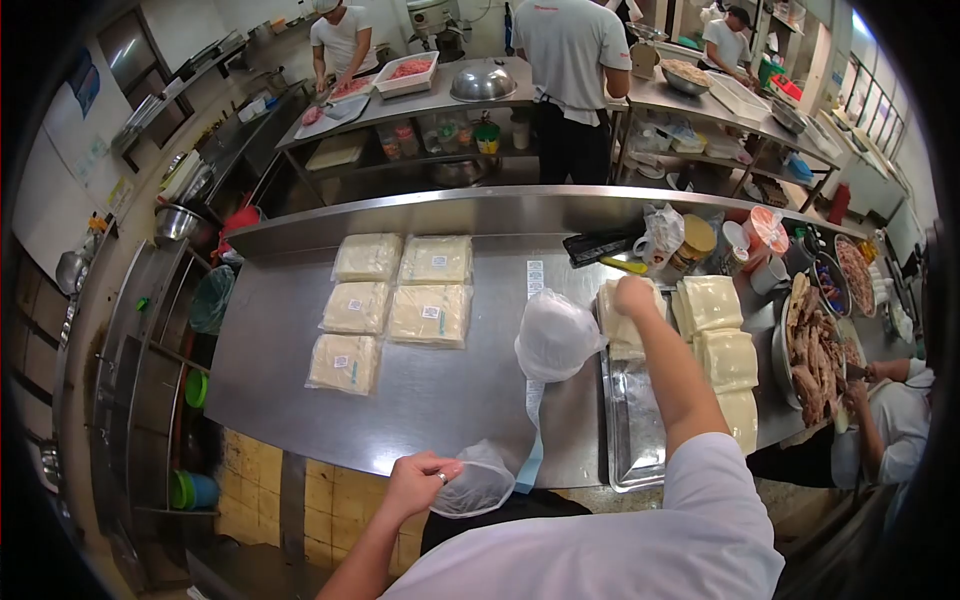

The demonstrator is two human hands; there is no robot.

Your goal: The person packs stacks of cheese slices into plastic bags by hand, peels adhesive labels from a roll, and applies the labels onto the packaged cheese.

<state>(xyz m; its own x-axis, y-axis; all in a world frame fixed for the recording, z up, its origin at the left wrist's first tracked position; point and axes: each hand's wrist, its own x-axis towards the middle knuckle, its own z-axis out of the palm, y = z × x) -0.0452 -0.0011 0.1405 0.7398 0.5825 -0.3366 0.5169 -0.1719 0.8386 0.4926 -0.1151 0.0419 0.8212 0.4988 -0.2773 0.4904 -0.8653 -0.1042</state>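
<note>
My left hand (418,484) pinches the edge of a clear plastic bag (474,486), which hangs with its mouth open off the front edge of the table. Over a stack of pale square dough sheets (622,340) in a metal tray (634,425), my right hand (636,297) is curled with its fingertips hidden. More stacks of pale sheets (726,360) lie right beside it. A pile of plastic bags (560,335) rests between the hands, on top of a strip of labels (535,278). Several bagged, labelled packs (432,315) sit in two columns to the left.
At the back right are a black box (600,246), a yellow-handled tool (624,265) and several tubs (697,238). A large bowl of meat (812,350) stands farther right, by a co-worker (885,420). A raised steel ledge (480,212) borders the table; co-workers stand beyond it.
</note>
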